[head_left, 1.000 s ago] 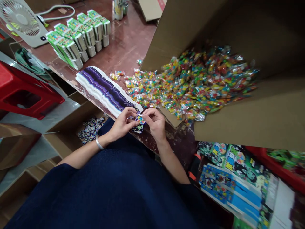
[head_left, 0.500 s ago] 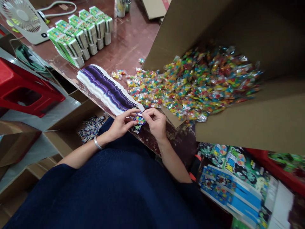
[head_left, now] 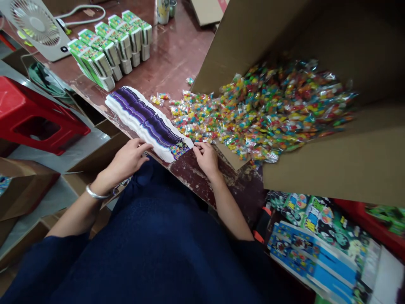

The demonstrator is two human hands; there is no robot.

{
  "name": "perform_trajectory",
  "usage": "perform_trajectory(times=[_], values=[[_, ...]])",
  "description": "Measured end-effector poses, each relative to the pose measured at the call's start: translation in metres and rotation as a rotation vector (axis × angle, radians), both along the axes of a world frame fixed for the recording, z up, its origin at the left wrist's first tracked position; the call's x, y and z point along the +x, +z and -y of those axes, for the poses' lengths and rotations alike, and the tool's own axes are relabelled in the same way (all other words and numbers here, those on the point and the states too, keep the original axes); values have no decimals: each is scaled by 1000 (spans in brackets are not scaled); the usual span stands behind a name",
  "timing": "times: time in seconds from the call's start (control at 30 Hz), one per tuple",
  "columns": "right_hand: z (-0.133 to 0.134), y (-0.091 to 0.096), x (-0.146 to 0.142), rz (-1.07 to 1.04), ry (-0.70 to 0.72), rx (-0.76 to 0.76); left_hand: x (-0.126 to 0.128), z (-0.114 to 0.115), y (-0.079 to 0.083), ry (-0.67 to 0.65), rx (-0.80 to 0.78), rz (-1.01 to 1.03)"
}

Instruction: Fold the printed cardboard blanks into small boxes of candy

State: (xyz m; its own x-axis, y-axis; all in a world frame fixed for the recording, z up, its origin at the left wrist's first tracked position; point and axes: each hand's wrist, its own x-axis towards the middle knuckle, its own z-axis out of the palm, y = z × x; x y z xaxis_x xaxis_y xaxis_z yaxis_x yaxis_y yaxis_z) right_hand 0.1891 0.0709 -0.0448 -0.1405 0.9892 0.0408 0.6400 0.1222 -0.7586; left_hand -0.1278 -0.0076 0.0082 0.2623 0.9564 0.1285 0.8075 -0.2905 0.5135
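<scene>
My left hand (head_left: 126, 158) is open, its fingertips at the near end of a long fanned stack of flat purple-and-white cartons (head_left: 145, 120) lying at the table's edge. My right hand (head_left: 206, 156) has its fingers bent, pinching at a small clear candy packet (head_left: 196, 139) on the near edge of the pile. That pile of colourful candy packets (head_left: 262, 109) spills out of a big cardboard box (head_left: 332, 160) lying on its side on the reddish table (head_left: 171, 55). The small printed box from the earlier frames is out of sight.
Rows of green-and-white cartons (head_left: 107, 46) and a white desk fan (head_left: 38, 25) stand at the back left. A red stool (head_left: 34, 122) is on the left. Below the table edge sits a cardboard box (head_left: 95, 169). Printed blue-green sheets (head_left: 316, 240) lie lower right.
Both hands held a small printed box together; now it is gone from them. My left hand has moved left to the purple stack, my right up to the candy pile.
</scene>
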Motion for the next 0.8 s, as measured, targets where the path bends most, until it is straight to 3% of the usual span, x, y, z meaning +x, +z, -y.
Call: perform_trajectory(times=[0.1, 0.27, 0.47, 0.7, 0.8], values=[[-8, -5, -8, 124, 1, 4, 35, -18, -17, -6, 122, 14], [-1, -4, -15, 65, -9, -27, 83, -42, -45, -21, 84, -32], [3, -6, -16, 73, -72, 1, 82, -41, -55, 30, 79, -8], [13, 3, -13, -79, -88, 230, 84, -33, -58, 33, 155, 7], [22, 13, -12, -191, -79, 192, 85, -30, -52, 25, 137, 78]])
